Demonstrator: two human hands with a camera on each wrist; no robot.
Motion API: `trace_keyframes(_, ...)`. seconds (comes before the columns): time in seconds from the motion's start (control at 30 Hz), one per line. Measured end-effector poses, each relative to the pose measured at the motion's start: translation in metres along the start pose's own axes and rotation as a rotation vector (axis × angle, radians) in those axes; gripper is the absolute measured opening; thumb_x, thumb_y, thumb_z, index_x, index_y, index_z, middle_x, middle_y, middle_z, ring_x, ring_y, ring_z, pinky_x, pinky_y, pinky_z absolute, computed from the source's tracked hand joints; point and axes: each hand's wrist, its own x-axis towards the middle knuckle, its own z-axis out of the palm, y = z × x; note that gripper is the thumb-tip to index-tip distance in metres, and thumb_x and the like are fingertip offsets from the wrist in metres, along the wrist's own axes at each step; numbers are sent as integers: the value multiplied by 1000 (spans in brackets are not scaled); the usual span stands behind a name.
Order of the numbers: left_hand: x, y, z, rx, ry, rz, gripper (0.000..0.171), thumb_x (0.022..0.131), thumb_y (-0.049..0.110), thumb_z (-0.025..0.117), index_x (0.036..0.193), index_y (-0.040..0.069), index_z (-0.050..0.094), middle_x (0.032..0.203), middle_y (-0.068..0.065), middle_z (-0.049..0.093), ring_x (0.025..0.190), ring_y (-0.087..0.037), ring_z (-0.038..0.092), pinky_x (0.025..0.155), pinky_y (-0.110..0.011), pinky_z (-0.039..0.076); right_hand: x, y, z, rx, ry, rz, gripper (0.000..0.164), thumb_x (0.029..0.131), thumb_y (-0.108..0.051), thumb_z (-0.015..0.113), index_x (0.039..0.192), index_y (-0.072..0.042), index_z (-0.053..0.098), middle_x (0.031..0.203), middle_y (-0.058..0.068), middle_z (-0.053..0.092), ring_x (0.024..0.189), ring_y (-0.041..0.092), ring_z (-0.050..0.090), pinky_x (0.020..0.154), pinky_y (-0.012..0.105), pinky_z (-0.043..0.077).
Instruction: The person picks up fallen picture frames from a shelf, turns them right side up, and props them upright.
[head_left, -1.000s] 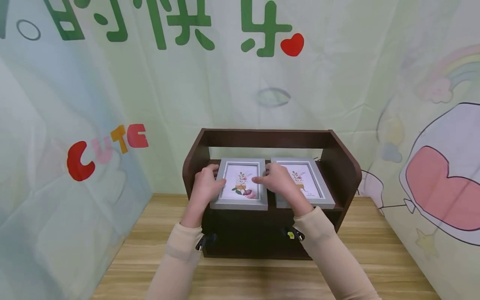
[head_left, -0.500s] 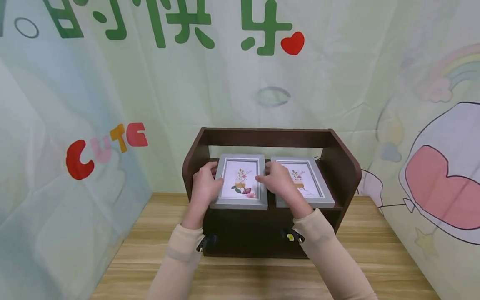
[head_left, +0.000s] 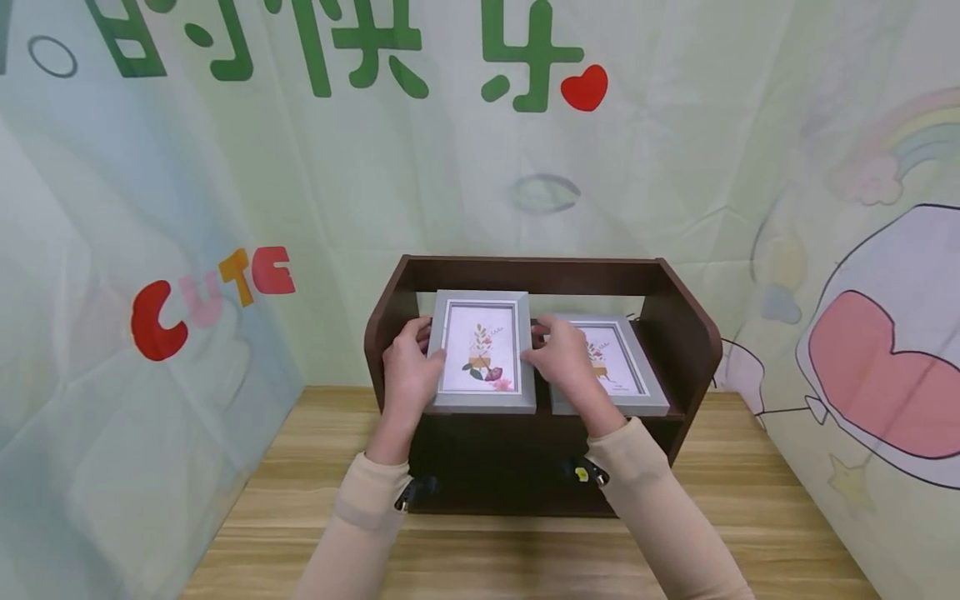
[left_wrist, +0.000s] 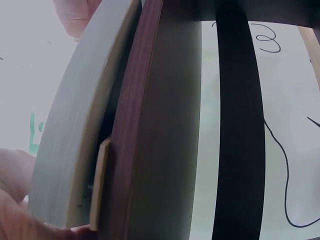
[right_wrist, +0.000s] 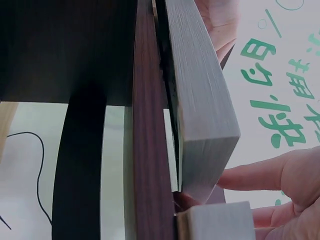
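Observation:
A grey picture frame [head_left: 482, 403] with a flower print leans with its far edge raised above the dark brown shelf [head_left: 540, 275]. My left hand [head_left: 408, 367] grips its left side, and my right hand [head_left: 562, 358] holds the right side with the thumb at the edge. In the right wrist view, a narrow gap shows between the frame [right_wrist: 205, 85] and the shelf edge [right_wrist: 150, 125]. Low in the left wrist view, a thin wooden strip [left_wrist: 100, 185] sticks out behind the frame. A second grey frame [head_left: 648, 375] lies on the shelf at the right, partly behind my right hand.
The shelf has raised side panels [head_left: 693, 333] and a back rail. It stands on a wood-grain table [head_left: 300, 500] before a printed cloth backdrop [head_left: 337, 192] with green characters. Further printed cloth hangs at both sides.
The far edge of the left picture frame has risen and tipped up, with both hands following along its sides. The right picture frame stays where it was.

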Motion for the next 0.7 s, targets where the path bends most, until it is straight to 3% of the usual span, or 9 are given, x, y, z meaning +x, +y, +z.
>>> trace_keyframes(0.47,-2,7,-5,-49,3,19,52,88,5,63,136,2,46,133,-19,55,119,-30,57,99,-38,48,2,8,-6,195,-54,50,63,80,-2,71,138,2,45,129,20,58,113,30,61,85,36,55)
trace_keyframes(0.7,-2,9,-6,-86,22,44,50,87,4,64,135,2,49,130,-18,57,117,-29,59,97,-38,49,0,5,-13,255,-48,36,61,81,-1,70,137,3,46,127,20,59,110,28,62,85,34,55)
